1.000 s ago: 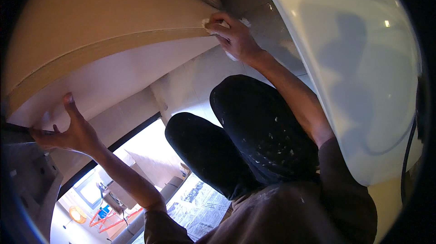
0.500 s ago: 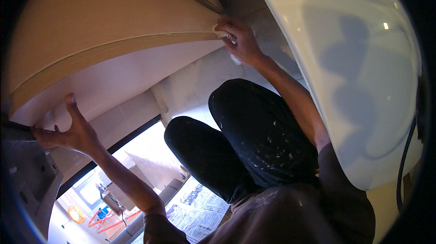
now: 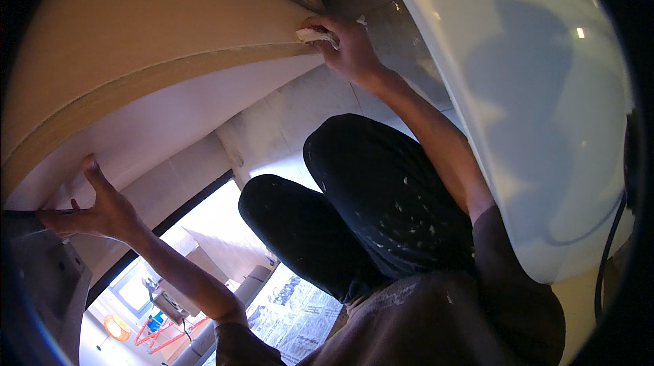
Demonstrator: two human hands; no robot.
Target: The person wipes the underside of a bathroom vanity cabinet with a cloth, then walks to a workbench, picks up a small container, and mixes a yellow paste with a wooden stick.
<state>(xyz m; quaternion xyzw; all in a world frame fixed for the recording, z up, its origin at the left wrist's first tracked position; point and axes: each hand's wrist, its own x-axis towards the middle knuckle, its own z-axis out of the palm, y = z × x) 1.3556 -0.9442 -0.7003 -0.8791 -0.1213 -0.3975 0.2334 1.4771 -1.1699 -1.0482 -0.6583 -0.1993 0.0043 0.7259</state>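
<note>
Crumpled white cloth point(image 3: 315, 35) sits at the top centre of the frame, against the right-hand end of the wooden edge strip point(image 3: 163, 66) on a tan panel point(image 3: 150, 15). Whether it is woven or paper cannot be told. The right hand point(image 3: 355, 51) is closed round it, thumb below and fingers above, with a pale fold showing between them.

Half a second ago the cloth lay further right, close to the panel's corner, and a white tail hung below the palm; now it has slid slightly left and that tail no longer shows. This reads as a short rubbing stroke over the same stretch of edge, rather than a move to another part.

At the left of the frame the left hand point(image 3: 102, 215) is spread and grips nothing, its thumb against the panel's whitish underside point(image 3: 157, 110). It has kept this pose, probably as a steadying rest.
</note>
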